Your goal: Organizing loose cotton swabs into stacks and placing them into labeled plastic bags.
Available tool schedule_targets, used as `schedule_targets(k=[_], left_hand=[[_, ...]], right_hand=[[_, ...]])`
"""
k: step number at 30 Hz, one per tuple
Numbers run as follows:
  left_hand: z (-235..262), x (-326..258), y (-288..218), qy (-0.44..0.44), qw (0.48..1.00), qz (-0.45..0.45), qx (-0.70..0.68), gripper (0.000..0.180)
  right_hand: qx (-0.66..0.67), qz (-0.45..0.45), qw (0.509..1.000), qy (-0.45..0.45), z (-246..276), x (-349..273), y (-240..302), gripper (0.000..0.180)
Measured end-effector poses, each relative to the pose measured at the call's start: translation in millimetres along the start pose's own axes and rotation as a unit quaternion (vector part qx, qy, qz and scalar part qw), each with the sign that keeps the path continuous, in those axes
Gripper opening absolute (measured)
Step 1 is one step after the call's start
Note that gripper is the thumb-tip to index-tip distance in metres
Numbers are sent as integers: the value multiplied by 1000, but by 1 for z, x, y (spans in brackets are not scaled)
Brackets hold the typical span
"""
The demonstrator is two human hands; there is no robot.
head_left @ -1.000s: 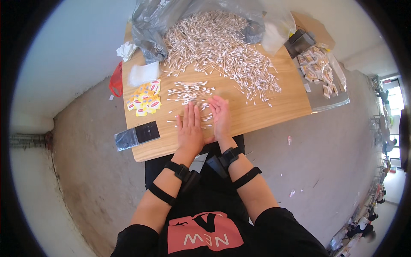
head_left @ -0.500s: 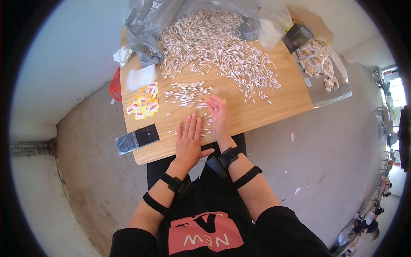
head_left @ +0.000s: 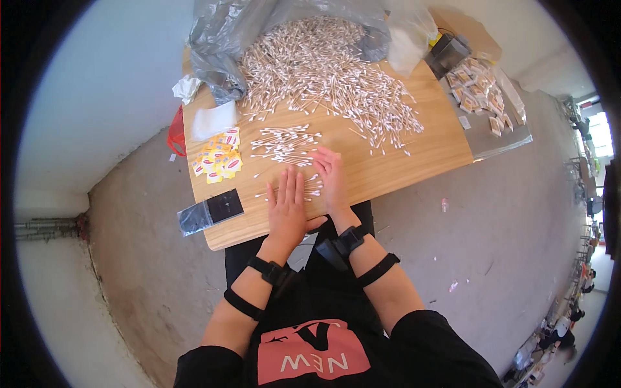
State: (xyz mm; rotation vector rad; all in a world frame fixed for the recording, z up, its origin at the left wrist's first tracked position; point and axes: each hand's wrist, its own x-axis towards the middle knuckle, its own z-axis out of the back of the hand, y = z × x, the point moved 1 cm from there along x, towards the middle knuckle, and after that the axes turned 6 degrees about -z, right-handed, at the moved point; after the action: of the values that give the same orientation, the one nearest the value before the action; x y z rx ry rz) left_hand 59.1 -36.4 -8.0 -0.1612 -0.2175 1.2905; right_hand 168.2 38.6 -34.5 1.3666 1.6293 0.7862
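My left hand (head_left: pixel 286 216) lies flat, palm down, with its fingers stretched over a small row of cotton swabs (head_left: pixel 313 188) near the table's front edge. Some swab tips stick out on both sides of the fingers; the rest are hidden under them. At the right ends of that row stands my right hand (head_left: pixel 333 184), on its edge with the fingers loosely extended. No object shows in its grasp. Just beyond both hands is a loose group of cotton swabs (head_left: pixel 283 143), lying mostly crosswise.
A large heap of swabs (head_left: pixel 310 64) spills from a grey plastic bag (head_left: pixel 220 45) on the wooden table (head_left: pixel 414 161). Yellow-and-white packets (head_left: pixel 218 158), a white stack (head_left: pixel 214 121) and a dark phone-like slab (head_left: pixel 224 205) lie left. Small packs (head_left: pixel 475 90) sit far right.
Both hands stay almost in place over the swabs. My left hand shifts very slightly away from me, and the whole view has drifted a little.
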Motion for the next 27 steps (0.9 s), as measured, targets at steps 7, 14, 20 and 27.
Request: schedule_targets(k=[7, 14, 20, 27], left_hand=[[8, -3, -2, 23, 999, -33, -27, 119], [9, -3, 7, 52, 997, -56, -16, 126], [23, -15, 13, 21, 999, 14, -43, 126], [31, -40, 61, -145, 986, 71, -43, 57]], right_hand=[[-40, 68, 996, -51, -4, -15, -13, 43], [-68, 43, 997, -20, -27, -25, -19, 46], [-26, 78, 996, -27, -15, -25, -15, 45], [-446, 214, 869, 0, -18, -45, 16, 39]])
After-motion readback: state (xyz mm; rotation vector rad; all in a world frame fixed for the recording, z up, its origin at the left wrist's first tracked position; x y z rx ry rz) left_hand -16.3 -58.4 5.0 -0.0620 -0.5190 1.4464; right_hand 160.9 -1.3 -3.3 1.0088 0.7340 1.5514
